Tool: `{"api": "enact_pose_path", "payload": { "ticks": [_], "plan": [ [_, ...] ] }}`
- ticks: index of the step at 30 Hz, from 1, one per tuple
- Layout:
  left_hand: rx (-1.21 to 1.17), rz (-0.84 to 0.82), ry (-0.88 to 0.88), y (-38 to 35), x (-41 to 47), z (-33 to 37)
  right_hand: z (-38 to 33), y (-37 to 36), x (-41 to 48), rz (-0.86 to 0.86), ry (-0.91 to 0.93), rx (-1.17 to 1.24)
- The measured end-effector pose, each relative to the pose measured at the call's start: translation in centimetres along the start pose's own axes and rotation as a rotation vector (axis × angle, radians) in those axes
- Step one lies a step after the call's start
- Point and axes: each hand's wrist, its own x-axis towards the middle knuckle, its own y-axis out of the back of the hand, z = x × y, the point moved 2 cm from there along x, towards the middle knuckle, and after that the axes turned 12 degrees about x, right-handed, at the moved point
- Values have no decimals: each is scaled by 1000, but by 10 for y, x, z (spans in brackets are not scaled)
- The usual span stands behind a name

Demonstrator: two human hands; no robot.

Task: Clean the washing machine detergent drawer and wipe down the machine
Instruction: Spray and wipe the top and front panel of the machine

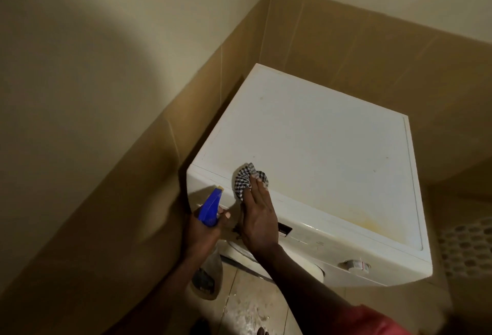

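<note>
Left hand (206, 230): wrapped around a spray bottle (211, 208) with a blue trigger head and yellow nozzle tip, fingers closed on the neck; the nozzle points up and away, toward the machine's front left corner.
Right hand (259, 217): laid flat with fingers stretched out, pressing a black-and-white checked cloth (246, 178) down — the cloth is bunched under and just beyond the fingertips.
Washing machine (332, 153): white, front-loading, directly ahead of both hands, set into a corner between tan tiled walls.
Cloth position: on the machine's lid near its front edge, toward the left corner, just beyond the spray bottle.
Lid surface: pale with a yellowish stain along the front edge, to the right of the right hand.
Detergent drawer (284, 229): a dark slot in the front panel, just right of the right wrist — whether the drawer sits in it I cannot tell.
Dial (355, 265): round knob on the front panel, well to the right of both hands.
Floor (247, 308): tiled and wet-looking below the forearms.
Sleeve (372, 321): red, at the lower right.
</note>
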Motion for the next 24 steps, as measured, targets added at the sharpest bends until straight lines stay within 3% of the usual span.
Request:
{"api": "enact_pose_path", "payload": {
  "ticks": [6,11,18,24],
  "plan": [
    [15,29,9,22,13,-5,-4,-25,28,-125,57,-13],
    [56,53,-62,40,14,-8,-13,-38,18,-121,100,28],
    [88,125,-141,77,23,-11,-51,-66,63,-249,152,66],
    [182,73,-111,73,28,-7,-30,-26,29,-196,150,72]
  ]
}}
